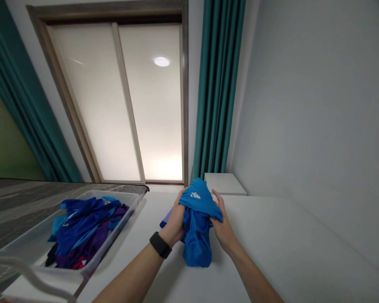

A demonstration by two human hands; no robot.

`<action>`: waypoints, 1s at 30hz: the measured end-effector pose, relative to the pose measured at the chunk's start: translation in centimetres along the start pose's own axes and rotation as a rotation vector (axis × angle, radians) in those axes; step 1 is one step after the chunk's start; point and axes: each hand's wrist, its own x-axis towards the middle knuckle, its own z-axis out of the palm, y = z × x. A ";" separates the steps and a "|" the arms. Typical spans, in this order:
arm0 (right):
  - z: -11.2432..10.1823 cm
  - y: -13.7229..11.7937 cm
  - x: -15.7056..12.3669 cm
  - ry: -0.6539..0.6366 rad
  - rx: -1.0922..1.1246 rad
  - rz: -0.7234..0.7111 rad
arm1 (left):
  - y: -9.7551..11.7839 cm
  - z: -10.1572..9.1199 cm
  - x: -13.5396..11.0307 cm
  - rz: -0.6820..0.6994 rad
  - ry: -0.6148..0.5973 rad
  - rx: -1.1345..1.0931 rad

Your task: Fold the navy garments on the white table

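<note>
Both hands hold up a bunched bright blue garment [196, 227] with a small white logo, just above the white table [271, 235]. My left hand [176, 223], with a black watch on its wrist, grips the cloth's left side. My right hand [222, 225] clasps the right side, fingers wrapped into the fabric. The garment's lower end touches the table. A bit of purple cloth [166, 219] shows behind my left hand.
A clear plastic bin [28, 248] at the left holds a heap of blue and purple clothes [85, 229]. A small white box-like unit [224, 183] stands at the table's far end by teal curtains [219, 88]. A white wall runs along the right.
</note>
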 end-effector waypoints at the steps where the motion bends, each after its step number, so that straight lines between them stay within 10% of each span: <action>1: 0.0 0.2 -0.1 0.014 0.017 0.020 | -0.2 -0.5 -0.2 0.039 -0.025 0.107; 9: 0.0 1.7 -0.8 0.259 0.060 0.196 | 0.0 -3.6 -4.3 0.319 -0.609 1.043; 15: 2.4 2.8 -3.3 0.067 -0.098 0.142 | -1.3 -4.7 -4.3 0.443 -0.394 1.091; 20: 3.2 2.7 -4.9 -0.106 -0.368 -0.087 | 1.9 -8.0 -4.3 0.414 -0.283 1.098; 26: 3.7 2.1 -6.1 -0.237 -0.480 -0.247 | 9.0 -15.6 -2.9 0.505 0.218 1.306; 30: 4.3 2.7 -6.6 -0.272 -0.492 -0.265 | 11.8 -22.0 -1.5 0.333 0.497 1.645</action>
